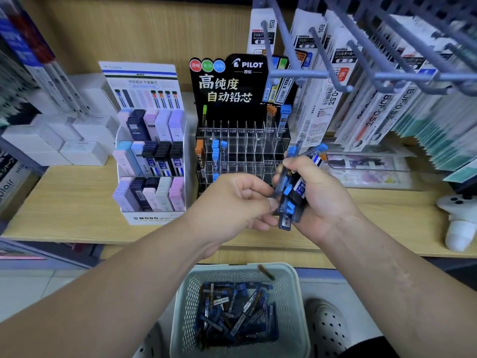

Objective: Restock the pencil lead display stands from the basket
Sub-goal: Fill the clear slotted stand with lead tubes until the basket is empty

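My right hand grips a bundle of blue-capped pencil lead cases in front of the black Pilot display stand. My left hand pinches one case of that bundle at its lower end. The Pilot stand's clear slots hold a few orange and blue cases at its left side; most slots show nothing in them. To its left stands the white Mono display stand, filled with pastel and dark cases. Below the shelf, a pale perforated basket holds several loose lead cases.
Grey peg hooks jut out overhead at the upper right, with packs of refills hanging behind them. White boxes are stacked at the shelf's left. A white controller-like object sits at the shelf's right edge. A shoe is beside the basket.
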Available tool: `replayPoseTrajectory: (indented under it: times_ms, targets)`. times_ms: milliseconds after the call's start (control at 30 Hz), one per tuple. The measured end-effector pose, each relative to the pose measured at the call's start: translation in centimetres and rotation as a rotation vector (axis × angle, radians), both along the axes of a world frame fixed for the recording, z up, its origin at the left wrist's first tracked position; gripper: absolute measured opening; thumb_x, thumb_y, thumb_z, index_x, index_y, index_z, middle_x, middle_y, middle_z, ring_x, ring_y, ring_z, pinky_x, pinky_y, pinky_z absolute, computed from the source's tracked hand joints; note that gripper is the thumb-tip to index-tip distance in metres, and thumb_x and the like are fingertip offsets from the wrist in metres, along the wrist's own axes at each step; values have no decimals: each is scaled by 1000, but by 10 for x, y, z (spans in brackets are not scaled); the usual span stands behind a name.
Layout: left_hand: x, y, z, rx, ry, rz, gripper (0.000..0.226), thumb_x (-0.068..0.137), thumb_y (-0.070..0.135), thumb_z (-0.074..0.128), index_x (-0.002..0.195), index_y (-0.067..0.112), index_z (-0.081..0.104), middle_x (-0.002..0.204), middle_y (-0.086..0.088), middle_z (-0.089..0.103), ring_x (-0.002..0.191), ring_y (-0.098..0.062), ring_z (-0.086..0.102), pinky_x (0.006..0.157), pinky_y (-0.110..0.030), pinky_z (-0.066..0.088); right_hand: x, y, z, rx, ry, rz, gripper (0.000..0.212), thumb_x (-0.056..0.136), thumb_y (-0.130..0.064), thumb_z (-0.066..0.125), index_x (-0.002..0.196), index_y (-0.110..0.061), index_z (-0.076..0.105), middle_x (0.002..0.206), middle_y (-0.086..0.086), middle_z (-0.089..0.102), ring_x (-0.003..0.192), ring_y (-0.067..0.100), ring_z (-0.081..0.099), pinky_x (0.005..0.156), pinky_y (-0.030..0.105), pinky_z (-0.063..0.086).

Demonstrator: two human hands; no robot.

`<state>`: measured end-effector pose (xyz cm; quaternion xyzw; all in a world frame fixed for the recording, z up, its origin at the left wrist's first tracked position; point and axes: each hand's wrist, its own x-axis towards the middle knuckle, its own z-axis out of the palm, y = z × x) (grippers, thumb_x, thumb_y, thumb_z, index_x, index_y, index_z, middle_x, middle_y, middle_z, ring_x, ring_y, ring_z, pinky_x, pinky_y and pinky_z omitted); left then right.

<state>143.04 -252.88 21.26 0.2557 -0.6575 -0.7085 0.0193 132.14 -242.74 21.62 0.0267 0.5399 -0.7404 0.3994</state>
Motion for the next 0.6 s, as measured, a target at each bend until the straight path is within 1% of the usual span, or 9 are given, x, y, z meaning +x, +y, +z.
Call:
replayPoseTrajectory:
  times_ms: [67, 133, 233, 300, 367, 400, 467, 533, 600]
  targets:
    - [-1, 0, -1, -20, -4, -4, 8, 90, -1, 66, 97, 1, 66, 84, -16, 73, 74, -24, 73, 68, -32, 60, 2, -1, -1, 4, -10, 4, 16, 90, -13, 67, 74, -13, 64, 68, 5, 65, 58, 17, 62, 52, 31, 52]
    - [-1, -4, 0, -75, -10, -35, 6, 91, -2, 65, 96, -1, 67, 84, -19, 74, 71, -24, 73, 63, -31, 59, 2, -1, 0, 9, -10, 19, 16, 90, -13, 68, 74, -13, 65, 68, 5, 65, 58, 18, 62, 53, 33, 52]
    - [3, -15, 5, -143, -26, -98, 11, 93, -2, 60, 97, 1, 70, 79, -15, 73, 68, -25, 73, 59, -30, 57, 1, -1, 2, 1, 5, 49, 7, 91, -12, 66, 84, -14, 64, 68, 3, 67, 61, 17, 66, 54, 32, 54]
    - [7, -20, 8, -133, -38, -140, 17, 95, -4, 55, 103, 3, 69, 79, -15, 72, 67, -26, 72, 58, -30, 57, -1, 0, 2, 9, 13, 50, 4, 91, -12, 66, 91, -14, 63, 68, 2, 69, 64, 15, 68, 59, 32, 56]
    - [10, -24, 9, -115, -37, -170, 28, 96, -7, 51, 116, 6, 65, 79, -12, 71, 67, -28, 72, 59, -31, 58, -2, 1, 2, 5, 6, 59, 7, 90, -13, 66, 96, -12, 62, 71, 5, 69, 65, 15, 69, 63, 34, 56]
    - [12, -24, 9, -111, -33, -190, 35, 96, -8, 49, 124, 9, 62, 79, -9, 69, 68, -29, 72, 60, -32, 58, -1, 1, 3, 3, 2, 68, 9, 90, -13, 66, 98, -12, 61, 73, 6, 68, 65, 16, 67, 61, 33, 56]
    - [15, -24, 11, -105, -22, -257, 50, 97, -12, 47, 138, 16, 53, 86, -9, 62, 72, -32, 73, 64, -33, 59, -1, 2, 4, 7, -1, 60, 8, 90, -13, 66, 96, -12, 60, 71, 6, 67, 63, 15, 64, 50, 26, 50]
    - [18, -23, 12, -102, -19, -325, 62, 96, -14, 44, 144, 23, 47, 98, -13, 57, 76, -35, 74, 66, -34, 58, 0, 2, 5, 9, -4, 42, 5, 90, -12, 66, 91, -13, 60, 69, 5, 67, 60, 15, 62, 44, 23, 45]
    - [20, -23, 11, -107, -29, -353, 68, 95, -15, 41, 145, 31, 43, 101, -12, 56, 76, -36, 74, 67, -36, 57, 1, 3, 8, 2, -12, 33, 8, 91, -12, 65, 86, -14, 60, 69, 5, 66, 59, 15, 61, 42, 23, 44]
